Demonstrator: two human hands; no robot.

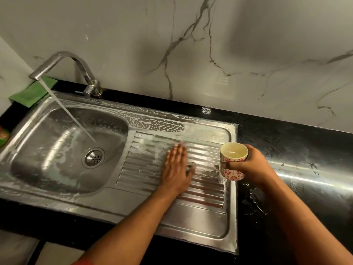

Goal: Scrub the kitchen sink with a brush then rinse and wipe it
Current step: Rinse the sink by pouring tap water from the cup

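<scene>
At the rim of the sink (191, 234), floral cup (233, 156) of pale liquid

Silver steel sink (230, 188), black counter (286, 142), green cloth (30, 92), cream cup (232, 163) with red flowers

Bare forearms, thin pale ring on a finger of the left grip (176, 169), sliver of red sleeve on the left arm, in front of the sink (57, 204)
</scene>
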